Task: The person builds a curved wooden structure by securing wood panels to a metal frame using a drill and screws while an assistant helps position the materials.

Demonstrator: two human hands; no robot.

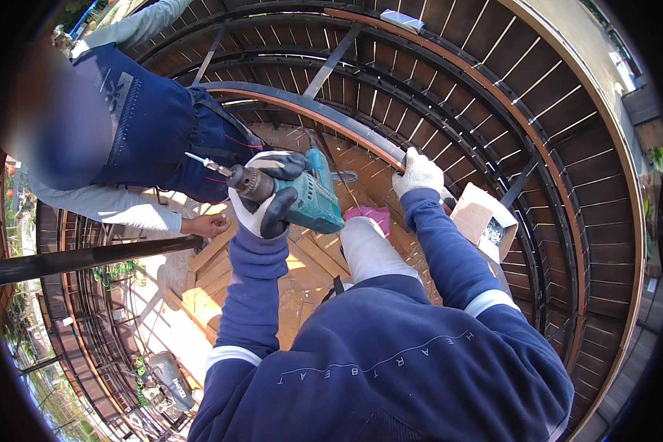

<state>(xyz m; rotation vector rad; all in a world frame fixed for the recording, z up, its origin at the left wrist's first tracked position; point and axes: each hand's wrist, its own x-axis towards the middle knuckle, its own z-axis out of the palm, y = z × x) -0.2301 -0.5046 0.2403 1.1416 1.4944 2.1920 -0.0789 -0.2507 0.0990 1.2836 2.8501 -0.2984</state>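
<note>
My left hand [267, 193], in a white and black glove, is closed around a teal power drill [318, 199]. The drill's chuck and bit [212, 165] point left, toward the other person's waist. Farther right, my right hand [420, 175], in a white knit glove, is closed over a curved rail [324, 114] that sweeps up to the left; its fingertips are partly hidden. Just beside that wrist sits an open cardboard box [473, 208] with small metal fasteners inside.
Another person in a navy top [151, 121] stands close at left, one bare hand [208, 225] near a dark post [96, 258]. Curved tiers of dark slats [560, 173] wrap around the right. Wooden boards [302, 272] and a pink bag [377, 218] lie below.
</note>
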